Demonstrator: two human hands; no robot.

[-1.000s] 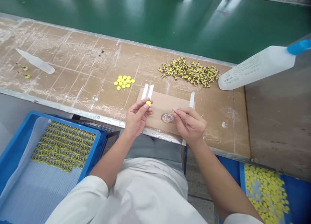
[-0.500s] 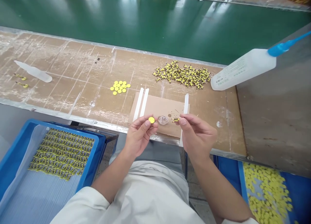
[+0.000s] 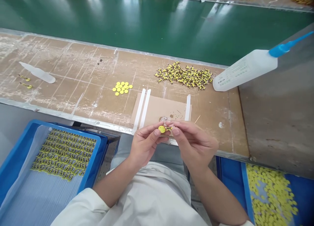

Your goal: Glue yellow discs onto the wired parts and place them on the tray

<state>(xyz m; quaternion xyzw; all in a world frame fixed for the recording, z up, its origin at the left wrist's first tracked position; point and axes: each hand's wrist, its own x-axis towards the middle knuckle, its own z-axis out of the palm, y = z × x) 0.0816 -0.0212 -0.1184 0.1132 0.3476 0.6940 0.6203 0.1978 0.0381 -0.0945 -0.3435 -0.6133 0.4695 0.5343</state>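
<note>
Between thumb and fingers, my left hand [image 3: 147, 142] pinches a round yellow disc [image 3: 162, 129] with small dark marks on its face. My right hand [image 3: 195, 142] is closed on a small yellow-and-dark piece [image 3: 169, 129], mostly covered by the fingertips. The two pieces meet or nearly meet; I cannot tell whether they touch. Just behind the fingers, a small clear round dish [image 3: 164, 119] is partly hidden on a cardboard sheet [image 3: 162, 105] with white tape strips. Farther back lie a group of yellow discs [image 3: 122, 88] and a heap of small yellow-and-dark pieces [image 3: 183, 75].
A white bottle with a blue nozzle [image 3: 245, 71] leans at the right beside a metal panel [image 3: 277, 121]. Blue trays flank me: the left tray [image 3: 98, 147] holds rows of assembled pieces, the right one yellow discs [image 3: 272, 193]. A green belt [image 3: 147, 26] runs behind the bench.
My hands have come together, bringing the small piece in the right up to the yellow disc in the left. Both are a little lower in view and now cover part of the dish.
</note>
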